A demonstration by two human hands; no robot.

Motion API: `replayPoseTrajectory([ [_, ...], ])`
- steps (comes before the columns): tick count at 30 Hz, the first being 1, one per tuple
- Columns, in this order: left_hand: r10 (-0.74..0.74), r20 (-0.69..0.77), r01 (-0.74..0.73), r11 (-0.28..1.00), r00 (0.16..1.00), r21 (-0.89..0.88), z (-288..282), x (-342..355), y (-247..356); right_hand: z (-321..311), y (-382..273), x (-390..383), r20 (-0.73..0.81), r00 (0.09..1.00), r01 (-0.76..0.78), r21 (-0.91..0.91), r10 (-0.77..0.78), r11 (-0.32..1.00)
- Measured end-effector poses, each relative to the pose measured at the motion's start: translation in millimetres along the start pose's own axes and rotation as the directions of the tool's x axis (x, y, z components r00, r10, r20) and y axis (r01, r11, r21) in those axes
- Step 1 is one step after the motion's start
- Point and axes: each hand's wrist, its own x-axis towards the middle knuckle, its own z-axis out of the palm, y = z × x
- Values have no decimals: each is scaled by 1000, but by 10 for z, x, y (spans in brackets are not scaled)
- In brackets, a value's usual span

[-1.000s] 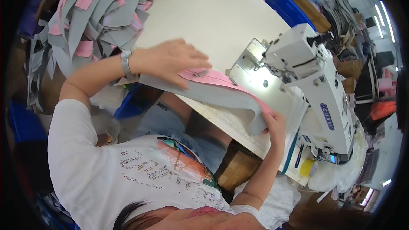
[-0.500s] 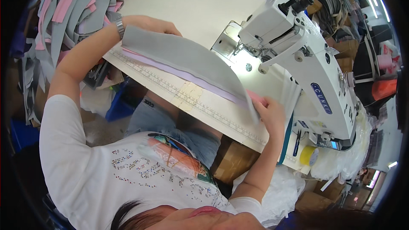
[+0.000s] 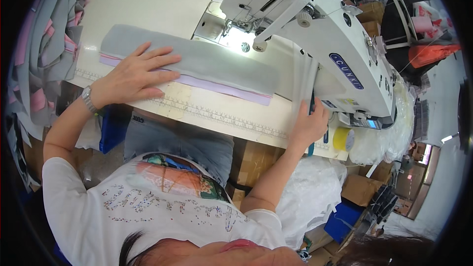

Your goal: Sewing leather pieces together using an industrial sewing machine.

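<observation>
My left hand (image 3: pixel 140 74) lies with spread fingers on the near side of a grey fabric piece (image 3: pixel 202 56), which is laid flat over lilac and pink layers (image 3: pixel 221 85) along the table's printed ruler edge (image 3: pixel 226 120). Right of the fabric, my right hand (image 3: pixel 310 120) has curled fingers by some pale upright strips (image 3: pixel 300 76) and a narrow teal strip (image 3: pixel 311 148); what it grips is unclear. The white sewing machine (image 3: pixel 345 44) stands beside and behind the fabric, its lamp shining near the needle.
A pile of grey and pink cut pieces (image 3: pixel 42 54) hangs at the left. A yellow tape roll (image 3: pixel 343 139) and a small control panel (image 3: pixel 365 121) sit at the right. A blue bin (image 3: pixel 112 129) is below the table; white plastic bags (image 3: pixel 318 187) are beside me.
The fabric was turned over, grey side up, and laid flat. My left hand moved onto its top. My right hand let go of its right end and moved to the strips beside it.
</observation>
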Motion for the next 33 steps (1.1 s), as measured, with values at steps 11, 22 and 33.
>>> replayPoseTrajectory([
  [11, 148, -281, -127, 988, 948, 93, 160, 132, 145, -751, 426, -64, 129, 966, -259, 422, 225, 869],
  [22, 430, -506, -459, 885, 748, 73, 118, 455, 1190, -890, 476, -349, 295, 788, -225, 955, -540, 193],
  [33, 146, -449, -92, 986, 881, 140, 210, 202, 47, -85, -1035, -87, 174, 740, 301, 779, -650, 550],
])
